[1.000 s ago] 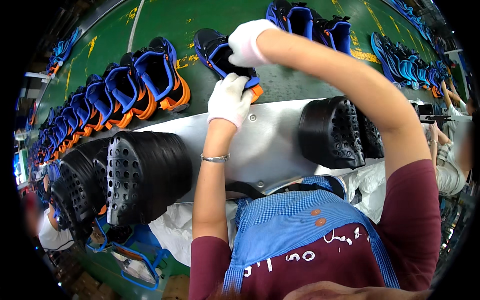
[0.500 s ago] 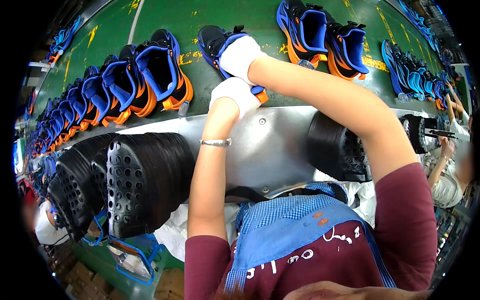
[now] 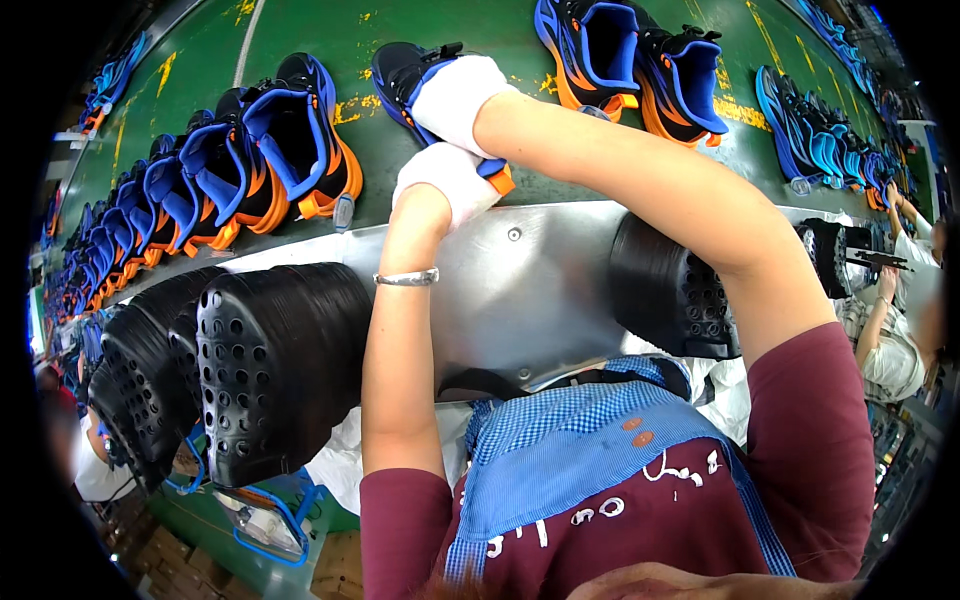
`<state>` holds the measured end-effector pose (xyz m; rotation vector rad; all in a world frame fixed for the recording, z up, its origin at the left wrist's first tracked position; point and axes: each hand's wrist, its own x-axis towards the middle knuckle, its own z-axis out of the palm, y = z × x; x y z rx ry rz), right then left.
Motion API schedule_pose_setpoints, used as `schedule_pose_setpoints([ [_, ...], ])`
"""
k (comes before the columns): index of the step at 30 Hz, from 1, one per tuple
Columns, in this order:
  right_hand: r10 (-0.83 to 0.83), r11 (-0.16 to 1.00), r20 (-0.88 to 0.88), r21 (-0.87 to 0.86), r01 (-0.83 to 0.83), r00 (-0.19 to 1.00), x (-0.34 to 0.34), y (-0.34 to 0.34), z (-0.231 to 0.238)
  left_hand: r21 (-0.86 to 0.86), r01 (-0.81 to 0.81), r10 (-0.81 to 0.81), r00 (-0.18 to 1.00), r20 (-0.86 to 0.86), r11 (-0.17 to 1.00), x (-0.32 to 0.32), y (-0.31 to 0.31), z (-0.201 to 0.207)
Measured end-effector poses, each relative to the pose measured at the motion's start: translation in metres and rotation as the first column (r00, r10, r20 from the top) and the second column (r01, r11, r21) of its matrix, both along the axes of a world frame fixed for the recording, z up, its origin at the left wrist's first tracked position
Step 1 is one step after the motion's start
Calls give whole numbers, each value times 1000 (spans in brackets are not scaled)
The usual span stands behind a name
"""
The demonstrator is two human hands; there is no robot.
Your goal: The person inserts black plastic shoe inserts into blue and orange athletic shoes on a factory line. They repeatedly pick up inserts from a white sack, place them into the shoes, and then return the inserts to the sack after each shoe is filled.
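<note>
A black and blue sneaker point(image 3: 397, 72) with an orange heel lies on the green work surface point(image 3: 330, 210), toe pointing away from me. My right hand point(image 3: 460, 100), in a white glove, covers the sneaker's opening and side, its fingers mostly hidden. At the heel, my left hand point(image 3: 448, 183), also white-gloved, is closed on the sneaker just below the right. Both hands stay together on this one shoe, and the orange heel tip sticks out beside the left glove.
Matching sneakers point(image 3: 295, 135) stand in a long row at left, with a pair point(image 3: 600, 50) at right. Bluer sneakers point(image 3: 800, 130) stand farther right. Black perforated rubbery pieces point(image 3: 290, 360) flank a metal plate point(image 3: 520, 290) before me. A co-worker point(image 3: 890, 350) is at far right.
The whole scene has shifted slightly left and up in the picture. Both hands keep their hold on the sneaker, with little change in their pose.
</note>
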<state>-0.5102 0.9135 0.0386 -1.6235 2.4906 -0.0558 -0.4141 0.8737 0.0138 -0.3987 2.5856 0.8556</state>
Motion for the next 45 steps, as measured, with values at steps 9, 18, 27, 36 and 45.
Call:
schedule_pose_setpoints([
  [9, 76, 991, 45, 107, -80, 996, -12, 35, 33, -119, 47, -24, 981, 193, 992, -13, 9, 15],
  [18, 18, 983, 187, -181, 16, 982, 36, 264, 117, -50, 6, 7, 969, 247, 999, -6, 7, 21],
  [27, -220, 963, 120, -134, 235, 968, 94, 379, 131, -293, -31, 41, 999, 26, 956, -3, 0, 39],
  [36, -186, 949, 115, -234, 209, 976, 92, 388, 117, -755, -189, 87, 981, -173, 627, 5, 17, 66],
  [45, -148, 935, 143, -303, 186, 979, 89, 383, 105, -269, 141, -268, 808, -524, 953, -67, 99, 44],
])
